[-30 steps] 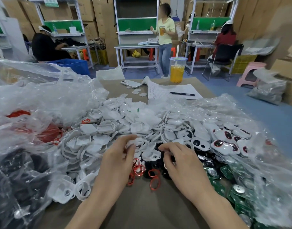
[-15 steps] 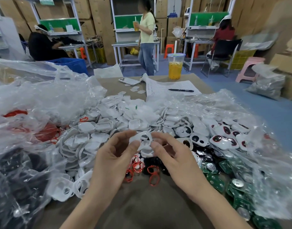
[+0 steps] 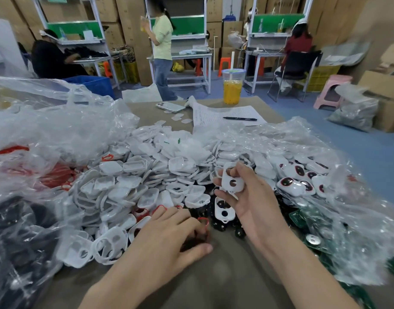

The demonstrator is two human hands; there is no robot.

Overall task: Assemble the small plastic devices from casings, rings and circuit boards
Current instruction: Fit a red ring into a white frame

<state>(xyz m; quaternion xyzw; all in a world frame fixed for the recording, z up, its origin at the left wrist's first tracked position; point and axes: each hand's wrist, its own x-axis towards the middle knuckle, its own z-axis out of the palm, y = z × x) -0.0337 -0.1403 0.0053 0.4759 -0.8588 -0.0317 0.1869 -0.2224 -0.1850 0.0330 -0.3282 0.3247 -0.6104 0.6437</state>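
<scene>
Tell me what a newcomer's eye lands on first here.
A heap of white casings fills the middle of the table between clear plastic bags. Just before it, the right hand holds one white casing raised, while the left hand lies palm down beside a red ring. A cup of orange drink stands at the far edge.

White parts pile (image 3: 133, 181), red, green & dark accents.
In right hand (image 3: 254, 197): white casing (image 3: 231, 182) w/ dark round hole; red ring (image 3: 204, 221) at left hand (image 3: 169, 237) fingertips; green boards (image 3: 301, 217) right of right hand, white pcs (image 3: 289, 185) w/ dark-red ovals beyond.
</scene>
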